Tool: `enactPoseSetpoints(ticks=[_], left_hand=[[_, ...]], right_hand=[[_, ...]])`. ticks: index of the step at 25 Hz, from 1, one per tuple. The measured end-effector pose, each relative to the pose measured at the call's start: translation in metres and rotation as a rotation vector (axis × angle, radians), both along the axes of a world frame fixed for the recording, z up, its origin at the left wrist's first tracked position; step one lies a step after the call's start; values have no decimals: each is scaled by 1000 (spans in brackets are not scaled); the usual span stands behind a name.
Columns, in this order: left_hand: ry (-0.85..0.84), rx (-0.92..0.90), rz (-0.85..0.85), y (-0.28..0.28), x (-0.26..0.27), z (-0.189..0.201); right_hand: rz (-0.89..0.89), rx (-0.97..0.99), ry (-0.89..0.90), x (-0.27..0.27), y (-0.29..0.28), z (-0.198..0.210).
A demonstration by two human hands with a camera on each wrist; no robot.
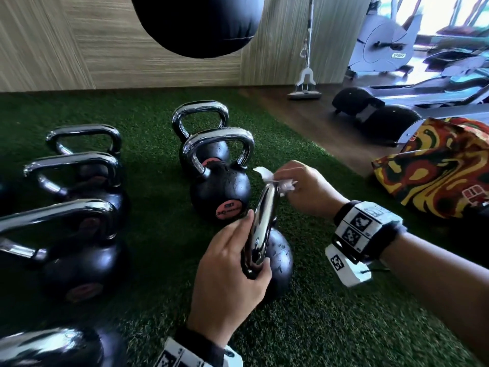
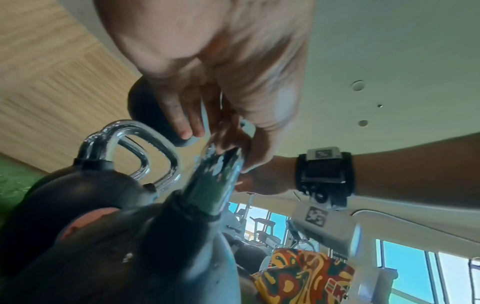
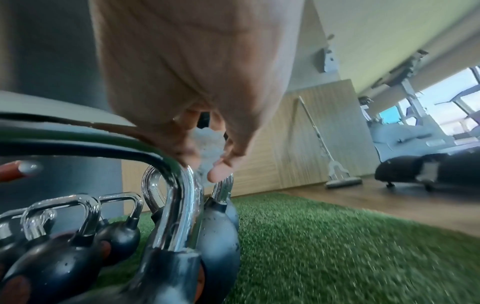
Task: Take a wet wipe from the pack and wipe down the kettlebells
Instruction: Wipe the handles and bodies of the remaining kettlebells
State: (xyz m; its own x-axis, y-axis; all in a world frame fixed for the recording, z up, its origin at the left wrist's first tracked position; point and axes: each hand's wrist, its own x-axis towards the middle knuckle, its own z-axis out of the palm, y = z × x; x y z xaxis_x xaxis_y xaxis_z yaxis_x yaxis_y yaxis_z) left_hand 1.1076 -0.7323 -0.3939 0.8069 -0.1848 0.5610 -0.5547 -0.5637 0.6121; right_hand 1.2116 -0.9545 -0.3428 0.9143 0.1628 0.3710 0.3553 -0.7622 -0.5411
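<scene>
A black kettlebell [image 1: 279, 256] with a chrome handle [image 1: 260, 226] stands on green turf in front of me. My left hand [image 1: 230, 271] grips the near end of that handle; in the left wrist view its fingers [image 2: 182, 117] curl round the chrome bar [image 2: 215, 179]. My right hand [image 1: 304, 189] pinches a crumpled white wet wipe [image 1: 267, 174] against the handle's far end, and the right wrist view shows the wipe [image 3: 210, 148] between thumb and fingers above the chrome [image 3: 182, 205]. The wipe pack is not visible.
Two more kettlebells [image 1: 219, 192] stand just beyond, and several others [image 1: 76, 234] line the left side. A black punching bag [image 1: 195, 22] hangs overhead. A mop [image 1: 305, 75] leans on the wood wall, gym machines [image 1: 383, 41] stand at right, and a patterned cloth [image 1: 436, 165] lies close by.
</scene>
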Motion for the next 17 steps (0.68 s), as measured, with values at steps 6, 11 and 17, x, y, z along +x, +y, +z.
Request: enactPoseSetpoints(ticks=[6, 11, 17], left_hand=[[101, -109, -10, -4, 1, 18], [258, 22, -146, 25, 25, 41], [255, 148, -118, 27, 37, 49]], right_hand=[[141, -209, -2, 6, 2, 9], [62, -243, -19, -20, -12, 15], [-20, -227, 12, -55, -26, 12]])
